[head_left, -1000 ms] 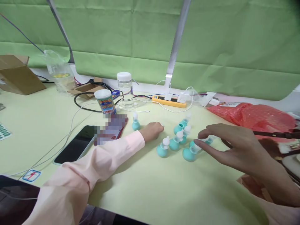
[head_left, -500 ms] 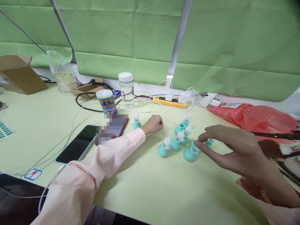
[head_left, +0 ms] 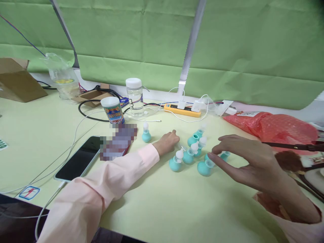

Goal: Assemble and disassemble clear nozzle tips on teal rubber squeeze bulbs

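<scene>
My left hand (head_left: pixel 167 142) is closed low over the table, one finger raised, with a small clear plastic piece (head_left: pixel 182 147) at its fingertips. Nearest to it are a teal bulb with a white ball top (head_left: pixel 175 164) and a similar bulb (head_left: pixel 188 156). My right hand (head_left: pixel 249 158) curves in from the right, thumb and index tips nearly meeting at the clear neck of the front teal bulb (head_left: pixel 204 168). Those fingertips hide the top of that neck and whatever lies between them. Behind is a teal bulb with an open mouth (head_left: pixel 192 140). Another capped bulb (head_left: pixel 146 135) stands alone, left of my left hand.
A phone (head_left: pixel 79 158) on a cable and a blurred packet (head_left: pixel 118 141) lie left. Behind them stand a printed cup (head_left: pixel 113 111) and a clear bottle (head_left: pixel 135 99). A yellow power strip (head_left: pixel 186 110) runs along the back; a red bubble-wrap bag (head_left: pixel 275 128) sits right.
My left hand has come slightly nearer and to the right, with the clear piece, and one finger has lifted. The right hand keeps its pose. The view has shifted slightly.
</scene>
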A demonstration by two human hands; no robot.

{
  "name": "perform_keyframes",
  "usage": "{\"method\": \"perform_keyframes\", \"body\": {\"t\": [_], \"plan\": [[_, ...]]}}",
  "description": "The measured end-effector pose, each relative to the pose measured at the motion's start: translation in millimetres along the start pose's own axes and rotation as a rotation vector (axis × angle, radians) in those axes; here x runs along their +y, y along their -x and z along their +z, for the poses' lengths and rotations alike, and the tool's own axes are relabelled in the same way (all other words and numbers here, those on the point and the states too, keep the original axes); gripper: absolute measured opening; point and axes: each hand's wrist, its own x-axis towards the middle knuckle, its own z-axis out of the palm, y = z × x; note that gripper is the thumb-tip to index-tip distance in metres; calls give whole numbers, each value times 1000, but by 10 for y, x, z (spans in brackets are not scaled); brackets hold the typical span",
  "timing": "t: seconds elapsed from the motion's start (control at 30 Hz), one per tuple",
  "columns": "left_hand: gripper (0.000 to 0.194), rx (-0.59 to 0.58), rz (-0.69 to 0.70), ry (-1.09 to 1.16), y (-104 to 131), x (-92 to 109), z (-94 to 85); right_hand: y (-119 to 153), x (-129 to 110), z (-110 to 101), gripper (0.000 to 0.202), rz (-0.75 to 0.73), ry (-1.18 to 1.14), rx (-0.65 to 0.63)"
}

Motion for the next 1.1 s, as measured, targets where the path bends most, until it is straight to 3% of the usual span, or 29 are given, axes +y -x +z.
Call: {"method": "perform_keyframes", "body": {"t": [0.23,0.4,0.7,0.97,1.1], "plan": [[26,-27,165,81,8,-2,-192,6,48,5,8,-15,-21,23],[35,-43,241,147,-42,29,-224,-5,37,8,8,20,-27,-16],[25,-19,312,171,-50,85,-235,-1,59,-1,7,41,-29,-34],[21,56,219,125,-18,-5,-166,-2,35,-3,7,15,-24,-17],[19,112,119,90,97,-126,-278,-9,14,8,8,-24,9,25]]}}
